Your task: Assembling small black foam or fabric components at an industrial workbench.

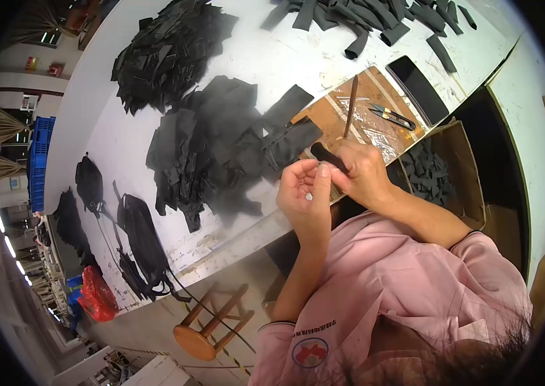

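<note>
My right hand [367, 168] is closed round a short dark fabric tube [329, 156], which sticks out past its fingers at the board's near edge. Touching its fingertips are the pinched thumb and fingers of my left hand [306, 188]; what they pinch is too small to make out. A small white piece [309, 196] shows against the left palm. Just beyond my hands, a slim brown rod [351, 106] rises from a wooden board [330, 110] partly covered with clear tape. Thread snips [393, 117] lie on that board. Loose flat black fabric pieces [221, 138] are heaped left of my hands.
A larger black fabric pile [169, 51] lies farther back; finished-looking dark tubes [356, 19] are at the far edge. A dark flat-screen device [417, 90] borders the board. Right stands a cardboard box [468, 167] of black pieces. Black pouches [140, 235], a red bag [97, 296] and a stool [195, 342] are left.
</note>
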